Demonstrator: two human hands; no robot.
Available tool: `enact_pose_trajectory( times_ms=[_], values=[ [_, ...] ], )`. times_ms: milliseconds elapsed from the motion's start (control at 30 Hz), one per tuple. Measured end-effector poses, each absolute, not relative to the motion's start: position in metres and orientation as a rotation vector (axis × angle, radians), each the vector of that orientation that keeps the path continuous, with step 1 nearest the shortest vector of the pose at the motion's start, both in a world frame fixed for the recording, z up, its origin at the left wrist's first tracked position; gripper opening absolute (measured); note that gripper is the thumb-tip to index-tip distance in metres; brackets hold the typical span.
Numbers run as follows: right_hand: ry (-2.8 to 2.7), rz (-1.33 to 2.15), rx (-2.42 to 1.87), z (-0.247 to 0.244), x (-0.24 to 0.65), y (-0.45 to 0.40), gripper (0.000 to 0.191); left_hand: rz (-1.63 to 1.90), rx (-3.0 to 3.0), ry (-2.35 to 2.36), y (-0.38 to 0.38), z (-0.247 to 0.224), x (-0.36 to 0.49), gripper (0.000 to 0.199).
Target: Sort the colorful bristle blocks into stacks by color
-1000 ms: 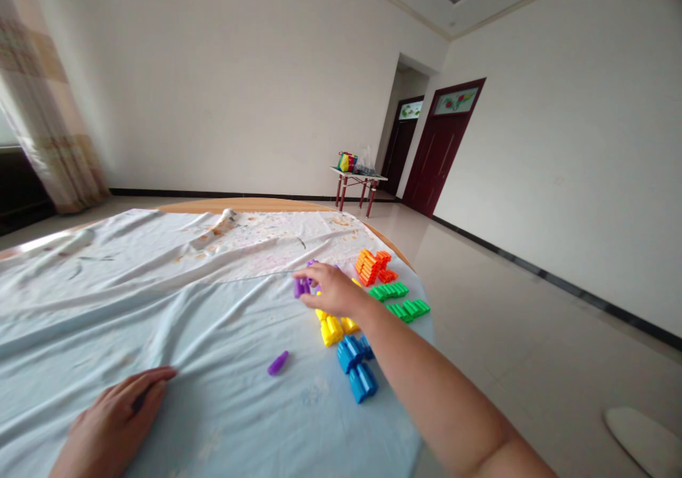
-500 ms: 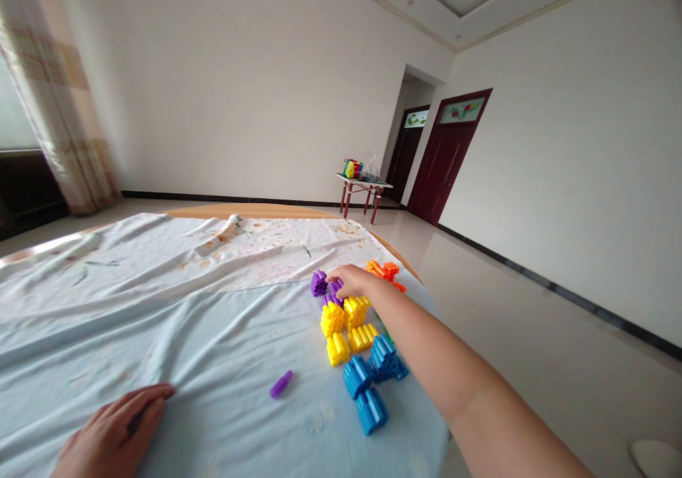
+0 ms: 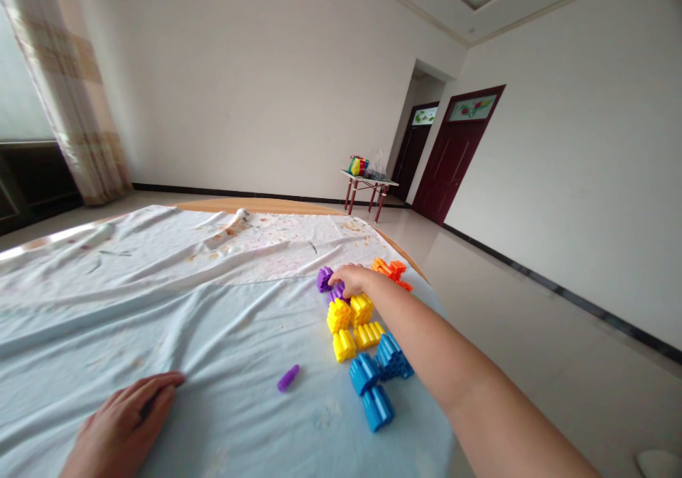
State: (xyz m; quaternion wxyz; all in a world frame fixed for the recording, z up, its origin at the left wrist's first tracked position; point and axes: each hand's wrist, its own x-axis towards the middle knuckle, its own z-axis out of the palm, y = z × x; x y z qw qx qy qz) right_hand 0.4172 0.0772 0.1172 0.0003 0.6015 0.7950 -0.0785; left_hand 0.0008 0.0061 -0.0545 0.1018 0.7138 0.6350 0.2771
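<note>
My right hand (image 3: 349, 279) reaches across to the far right of the cloth, its fingers bent down around a purple plastic block (image 3: 337, 292); the undersides of the fingers are hidden. A bundle of purple blocks (image 3: 325, 279) lies just left of the fingertips. Closer to me are several yellow blocks (image 3: 344, 345), then blue blocks (image 3: 378, 408) by my right forearm. Orange blocks (image 3: 388, 268) sit beyond the wrist. My left hand (image 3: 125, 421) rests on the cloth at the lower left, fingers stretched out. A single purple bullet-shaped piece (image 3: 288, 378) lies between the hands.
A wrinkled light blue and white cloth (image 3: 229, 336) covers the round wooden table (image 3: 256, 205). Beyond it, a small side table (image 3: 367, 178) holds a colourful bag (image 3: 358, 165) and a clear plastic bag. Tiled floor lies to the right, with a dark red door (image 3: 458, 155) behind.
The whole view has shifted slightly, so things sit a little further right. My right hand stays at the purple blocks, and my left hand still rests on the cloth.
</note>
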Motion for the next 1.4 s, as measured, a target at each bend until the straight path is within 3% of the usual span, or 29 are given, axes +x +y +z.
enact_pose_trajectory(
  times_ms=[200,333,433,633,800,1067,1233,1400],
  values=[
    [2.649,-0.158,1.829,0.134,0.398,0.065,0.049,0.769,2.083,1.869,-0.008,-0.028,0.014,0.042],
    [2.953,-0.272,1.439,0.125,0.363,0.033,0.039,0.749,2.085,1.872,-0.014,-0.018,0.020,0.043],
    [2.886,-0.353,1.231,0.109,0.334,0.003,0.031,0.758,2.073,1.873,-0.014,-0.017,0.021,0.043],
    [2.591,-0.128,1.441,0.078,0.301,-0.026,0.040,0.761,2.048,1.855,-0.013,-0.016,0.021,0.045],
    [2.702,-0.156,1.377,0.070,0.302,-0.026,0.029,0.737,2.044,1.859,-0.011,-0.016,0.018,0.046],
    [2.837,-0.287,1.361,0.057,0.307,-0.025,0.033,0.753,2.085,1.878,-0.008,-0.022,0.017,0.046],
    [2.988,-0.373,1.345,0.078,0.323,-0.011,0.039,0.724,2.090,1.872,-0.008,-0.022,0.016,0.041],
    [3.051,-0.437,1.735,0.121,0.379,0.022,0.044,0.702,2.060,1.873,-0.009,-0.020,0.017,0.040]
  ],
)
